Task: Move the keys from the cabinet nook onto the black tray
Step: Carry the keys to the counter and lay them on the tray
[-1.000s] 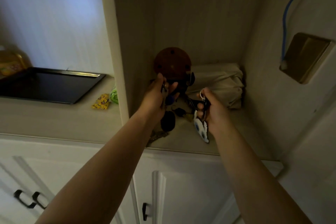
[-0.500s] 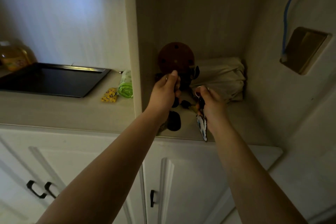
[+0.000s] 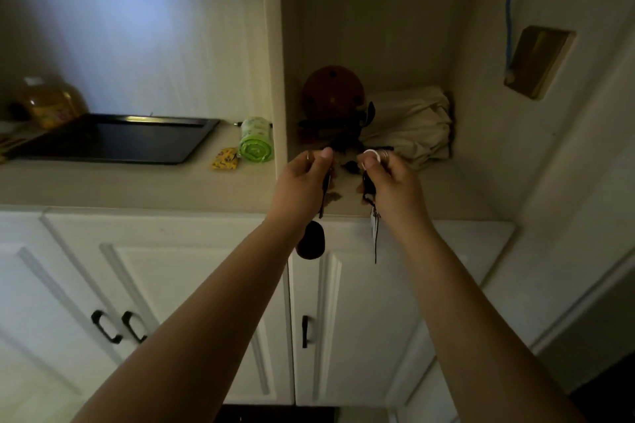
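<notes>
My left hand (image 3: 304, 182) pinches a key ring, and a black oval fob (image 3: 311, 240) dangles from it in front of the cabinet door. Beside it my right hand (image 3: 391, 184) grips a second bunch of keys (image 3: 369, 184), from which a white tag and a dark cord (image 3: 375, 233) hang down. Both hands are at the front edge of the cabinet nook (image 3: 446, 192). More small dark key items (image 3: 350, 165) lie on the nook shelf behind the hands. The black tray (image 3: 117, 142) rests on the counter far to the left, with nothing on it.
In the nook stand a round brown object (image 3: 332, 90) and a folded beige cloth bag (image 3: 412, 120). A green roll (image 3: 256, 144) and a yellow packet (image 3: 225, 158) lie between nook and tray. A yellow bottle (image 3: 51, 101) stands behind the tray. White cabinet doors are below.
Both hands have lifted their key bunches off the nook shelf and drawn them back to its front edge; the fob and tag now hang freely below the shelf.
</notes>
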